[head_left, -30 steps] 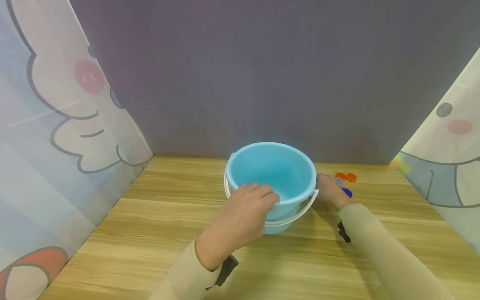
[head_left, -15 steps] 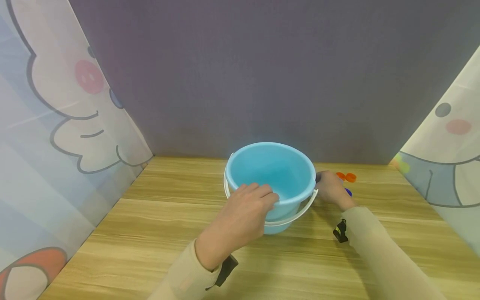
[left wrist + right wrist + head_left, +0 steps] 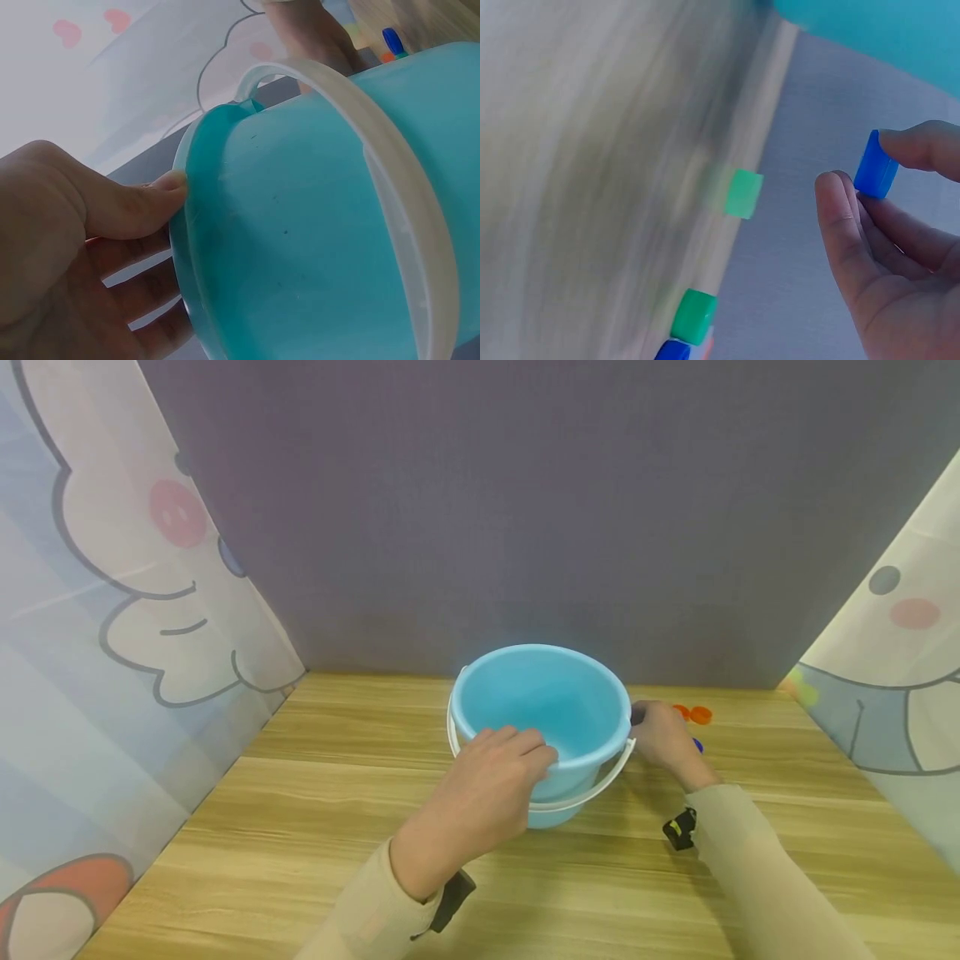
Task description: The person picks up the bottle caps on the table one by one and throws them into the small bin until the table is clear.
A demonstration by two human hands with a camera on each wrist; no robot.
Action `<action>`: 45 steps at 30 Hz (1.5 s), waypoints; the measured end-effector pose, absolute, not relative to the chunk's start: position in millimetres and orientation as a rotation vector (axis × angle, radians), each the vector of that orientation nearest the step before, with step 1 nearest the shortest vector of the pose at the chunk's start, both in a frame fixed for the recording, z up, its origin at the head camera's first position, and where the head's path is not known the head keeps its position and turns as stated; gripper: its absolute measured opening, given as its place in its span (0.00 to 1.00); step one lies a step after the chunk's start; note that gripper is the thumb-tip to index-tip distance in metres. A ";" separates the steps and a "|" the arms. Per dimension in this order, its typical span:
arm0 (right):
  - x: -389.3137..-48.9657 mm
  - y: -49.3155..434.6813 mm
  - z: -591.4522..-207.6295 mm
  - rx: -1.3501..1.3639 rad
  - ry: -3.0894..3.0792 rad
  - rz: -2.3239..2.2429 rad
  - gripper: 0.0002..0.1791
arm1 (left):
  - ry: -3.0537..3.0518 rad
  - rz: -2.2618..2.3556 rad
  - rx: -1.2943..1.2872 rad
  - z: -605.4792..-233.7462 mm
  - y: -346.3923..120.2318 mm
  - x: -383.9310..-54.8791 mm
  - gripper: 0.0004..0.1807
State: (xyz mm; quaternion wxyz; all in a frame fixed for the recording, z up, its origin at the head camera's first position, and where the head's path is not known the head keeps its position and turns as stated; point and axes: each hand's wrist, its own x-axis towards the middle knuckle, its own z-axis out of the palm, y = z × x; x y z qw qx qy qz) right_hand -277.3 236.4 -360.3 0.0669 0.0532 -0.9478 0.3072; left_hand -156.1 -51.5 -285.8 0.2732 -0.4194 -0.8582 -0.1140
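A light blue bucket point(image 3: 566, 781) stands upright on the wooden table, its white handle point(image 3: 581, 802) hanging down at the near side. My left hand point(image 3: 483, 793) grips the bucket's near rim; in the left wrist view the thumb point(image 3: 142, 206) lies outside the rim and the fingers are on the inner side. Right of the bucket, my right hand point(image 3: 663, 739) pinches a blue bottle cap point(image 3: 876, 165) between thumb and fingers, as the right wrist view shows. In the head view that cap is hidden by the bucket and hand.
Two orange bottle caps point(image 3: 701, 715) and a dark blue cap point(image 3: 698, 745) lie beside my right hand. Green caps point(image 3: 694, 316) show in the right wrist view. A grey panel point(image 3: 525, 527) closes the back, with printed cloths point(image 3: 112, 652) at both sides.
My right hand has shifted slightly at the bucket's right side, covering more of the caps. The left hand and the bucket have hardly moved.
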 end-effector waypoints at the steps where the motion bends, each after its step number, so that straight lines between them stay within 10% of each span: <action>1: -275.9 235.3 -358.9 0.159 -2.852 0.934 0.28 | -2.309 -0.307 -1.129 -285.8 -51.5 -156.1 0.11; 45: -244.1 229.4 -328.7 0.160 -2.719 1.096 0.24 | -2.290 -0.295 -1.129 -286.4 -49.8 -156.4 0.13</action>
